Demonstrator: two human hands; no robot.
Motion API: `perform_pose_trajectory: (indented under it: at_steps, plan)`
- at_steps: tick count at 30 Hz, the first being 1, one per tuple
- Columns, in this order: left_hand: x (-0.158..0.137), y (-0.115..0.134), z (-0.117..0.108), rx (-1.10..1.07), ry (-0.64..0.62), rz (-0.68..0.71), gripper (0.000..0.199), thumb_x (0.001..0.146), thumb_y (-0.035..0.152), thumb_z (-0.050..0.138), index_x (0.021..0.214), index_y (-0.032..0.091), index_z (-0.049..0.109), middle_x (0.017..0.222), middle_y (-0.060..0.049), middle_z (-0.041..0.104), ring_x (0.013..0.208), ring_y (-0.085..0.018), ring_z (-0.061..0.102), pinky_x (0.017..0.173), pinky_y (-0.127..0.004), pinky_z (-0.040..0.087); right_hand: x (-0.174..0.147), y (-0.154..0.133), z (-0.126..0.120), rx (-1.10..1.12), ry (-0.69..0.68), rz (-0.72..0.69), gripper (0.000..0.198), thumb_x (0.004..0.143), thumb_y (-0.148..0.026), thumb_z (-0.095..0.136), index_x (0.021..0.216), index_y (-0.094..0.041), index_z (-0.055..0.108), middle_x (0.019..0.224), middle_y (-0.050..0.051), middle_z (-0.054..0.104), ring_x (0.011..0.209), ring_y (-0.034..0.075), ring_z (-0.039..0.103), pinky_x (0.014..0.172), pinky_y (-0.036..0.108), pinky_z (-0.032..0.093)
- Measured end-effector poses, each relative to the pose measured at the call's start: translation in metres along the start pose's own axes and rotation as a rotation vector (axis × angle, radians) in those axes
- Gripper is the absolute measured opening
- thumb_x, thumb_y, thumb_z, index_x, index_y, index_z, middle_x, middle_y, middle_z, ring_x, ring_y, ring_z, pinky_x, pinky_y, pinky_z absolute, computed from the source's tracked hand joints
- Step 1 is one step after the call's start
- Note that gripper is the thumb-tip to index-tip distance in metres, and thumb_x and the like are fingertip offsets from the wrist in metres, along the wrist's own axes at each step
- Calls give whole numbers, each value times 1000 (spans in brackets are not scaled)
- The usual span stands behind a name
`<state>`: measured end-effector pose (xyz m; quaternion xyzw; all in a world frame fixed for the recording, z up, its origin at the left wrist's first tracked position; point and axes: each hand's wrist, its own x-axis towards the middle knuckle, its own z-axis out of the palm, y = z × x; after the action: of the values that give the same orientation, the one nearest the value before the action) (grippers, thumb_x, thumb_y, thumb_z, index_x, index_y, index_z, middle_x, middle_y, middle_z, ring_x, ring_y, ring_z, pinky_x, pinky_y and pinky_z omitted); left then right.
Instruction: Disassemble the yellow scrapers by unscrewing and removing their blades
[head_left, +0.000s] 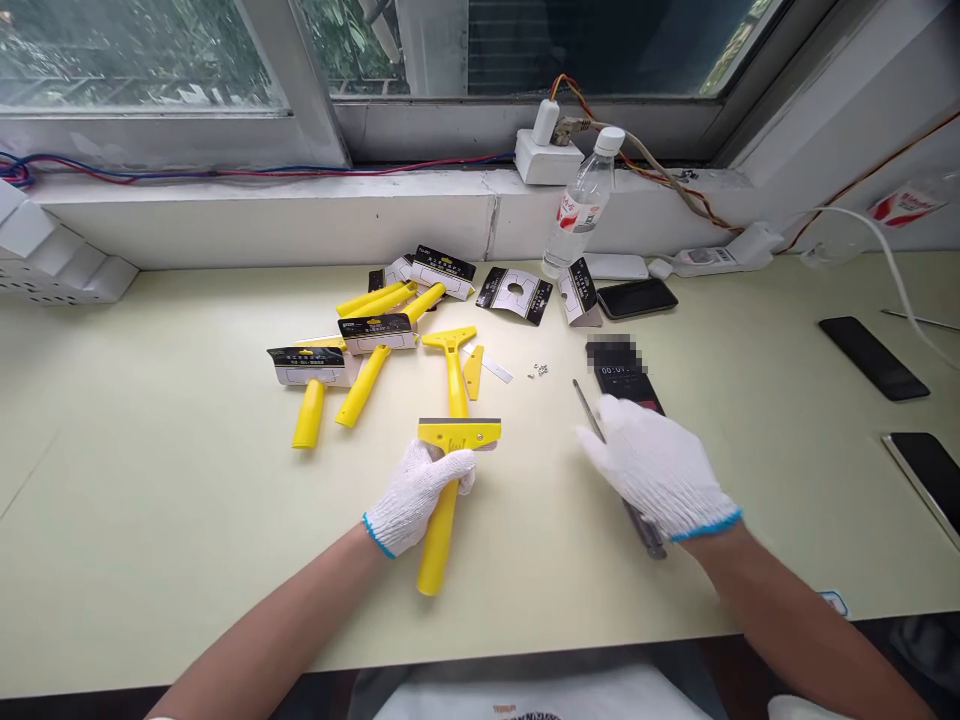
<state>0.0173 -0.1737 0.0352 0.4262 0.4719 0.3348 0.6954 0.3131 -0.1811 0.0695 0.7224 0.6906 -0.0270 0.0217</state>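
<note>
L hand [420, 490], in a white knit glove w/ blue cuff trim, has its grip wrapped snugly round the neck of a yellow scraper [447, 510]. Scraper's low over the near-middle of the desk [187, 560], wide flat head pointing away, smooth tube handle towards the person, thin dark edge along the top + a small round screw in the head

R hand [660, 465], same knit glove, is over a screwdriver [646, 535] w/ slim metal shaft & dark chunky handle. Fingers look part-spread + a bit blurry, so can't tell if that grip has hold of it. Dark phone [622, 375] just beyond

Past the held scraper: a T-shaped yellow body [453, 372], a small flat yellow plate [472, 373], thin shiny metal blade [496, 366] & tiny metal screws [540, 370]. Off left, more yellow scrapers [363, 388] w/ folded blk/white cards [377, 333], prob glossy
</note>
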Motion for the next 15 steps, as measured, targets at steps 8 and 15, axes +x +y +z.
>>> perform_pose_trajectory:
  at_steps: [8,15]
  plan:
    - [0,3,2,-76,15,-18,32,95,46,78,78,19,71,69,-4,66,62,-17,57,65,-32,47,-87,48,35,143,-220,186,29,103,-51,59,84,-32,47,68,6,67,58,32,69,53,38,34]
    - [-7,14,-2,104,55,22,37,103,47,72,116,14,82,64,1,65,50,-12,50,54,-27,46,-103,66,10,693,-123,247,40,108,-60,60,123,-26,77,67,-2,67,56,20,63,56,31,53]
